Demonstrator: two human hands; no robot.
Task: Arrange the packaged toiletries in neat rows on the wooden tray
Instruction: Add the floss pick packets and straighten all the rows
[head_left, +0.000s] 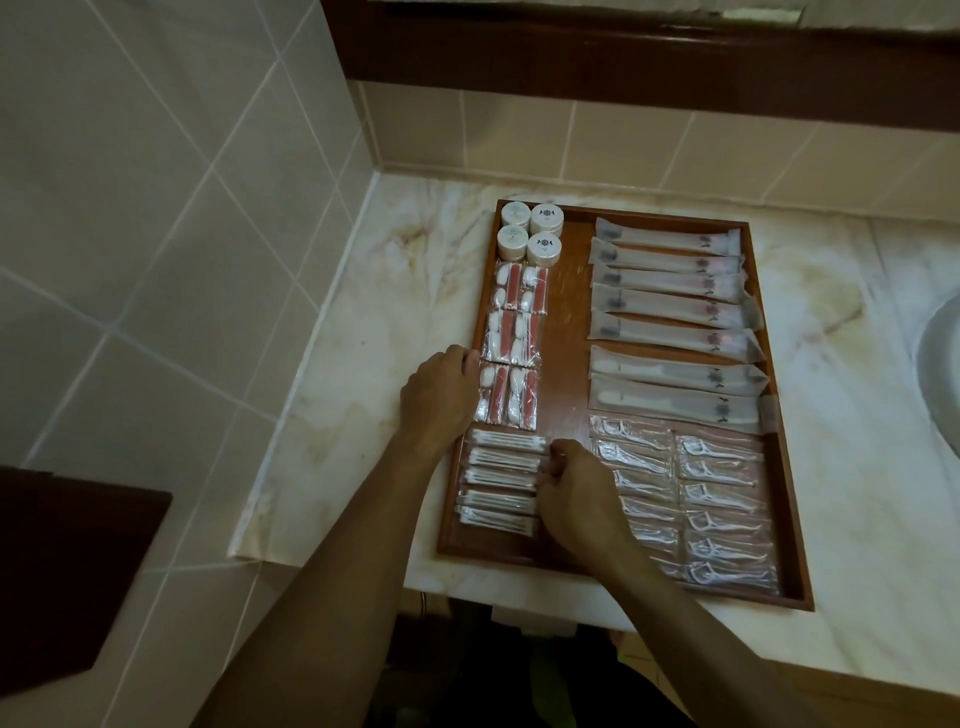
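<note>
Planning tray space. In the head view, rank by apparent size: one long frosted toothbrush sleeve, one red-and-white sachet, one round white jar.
1. Long frosted toothbrush sleeve, clearly largest.
2. Red-and-white sachet.
3. Round white jar, though jars sit farther away, so 2 and 3 are unsure.

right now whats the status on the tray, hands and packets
Left hand rests on wooden tray left rim. Right hand pinching cotton swab packets, near-left stack. Other rows neat, nothing blocking.

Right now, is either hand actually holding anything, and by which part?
The right hand pinches a cotton swab packet at its right end. The left hand rests on the tray's left rim, holding nothing.
</note>
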